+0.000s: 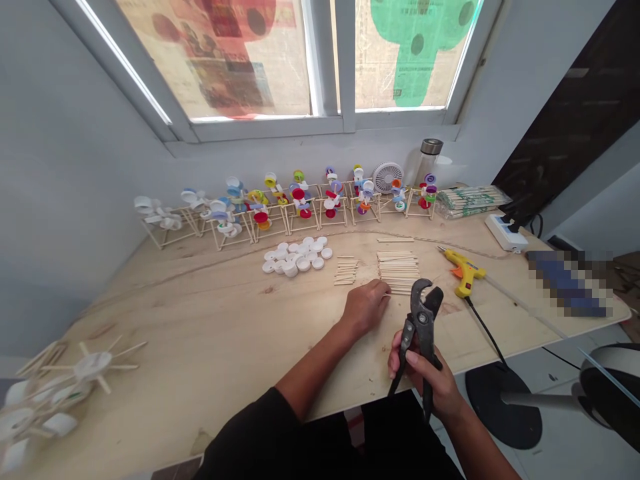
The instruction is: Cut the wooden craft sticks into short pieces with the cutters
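Note:
My left hand (367, 307) rests on the table with its fingers drawn together. Its fingertips are at the near left end of a row of long wooden sticks (399, 267), closed on a stick there that is mostly hidden. In my right hand (437, 380) is a black pipe cutter (423, 320), held by its handles over the table's front edge, jaws pointing up and parted. Left of the long sticks lies a small row of shorter sticks (345, 272). Beyond my left hand is a cluster of white bottle caps (297, 255).
Small Ferris-wheel models (300, 203) of sticks and coloured caps line the back. A yellow glue gun (465, 270), a power strip (506, 232) and bagged sticks (473, 200) are at right. A stick-and-cap wheel (93, 367) lies front left. A small fan (389, 178) stands at the wall.

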`<control>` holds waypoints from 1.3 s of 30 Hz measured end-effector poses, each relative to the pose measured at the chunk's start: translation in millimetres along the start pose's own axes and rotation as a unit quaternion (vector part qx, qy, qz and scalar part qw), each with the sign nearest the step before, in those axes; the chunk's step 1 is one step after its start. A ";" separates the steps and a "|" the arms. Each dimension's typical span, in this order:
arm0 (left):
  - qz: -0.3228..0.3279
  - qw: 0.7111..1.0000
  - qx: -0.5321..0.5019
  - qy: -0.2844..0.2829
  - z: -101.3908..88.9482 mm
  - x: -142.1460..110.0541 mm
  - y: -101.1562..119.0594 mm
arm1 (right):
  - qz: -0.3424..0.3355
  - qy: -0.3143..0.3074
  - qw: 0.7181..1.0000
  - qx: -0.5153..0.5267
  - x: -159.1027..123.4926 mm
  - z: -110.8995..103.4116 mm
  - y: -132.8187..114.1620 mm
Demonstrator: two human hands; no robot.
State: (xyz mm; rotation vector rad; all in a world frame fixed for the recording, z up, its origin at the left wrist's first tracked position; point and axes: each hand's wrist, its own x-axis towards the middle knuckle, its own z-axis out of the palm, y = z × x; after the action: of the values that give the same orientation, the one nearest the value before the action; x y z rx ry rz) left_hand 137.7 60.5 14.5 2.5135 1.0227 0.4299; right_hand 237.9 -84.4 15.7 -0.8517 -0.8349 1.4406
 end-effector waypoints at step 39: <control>-0.150 0.985 -0.070 0.052 -35.6 -80.7 -26.2 | 0.010 0.009 0.996 -0.091 0.2 0.9 -0.9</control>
State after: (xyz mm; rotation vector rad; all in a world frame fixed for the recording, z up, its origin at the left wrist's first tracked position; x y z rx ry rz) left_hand 51.8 28.5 22.9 2.1873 1.3362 0.5245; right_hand 237.5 -84.2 16.9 -1.0114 -0.9558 1.3874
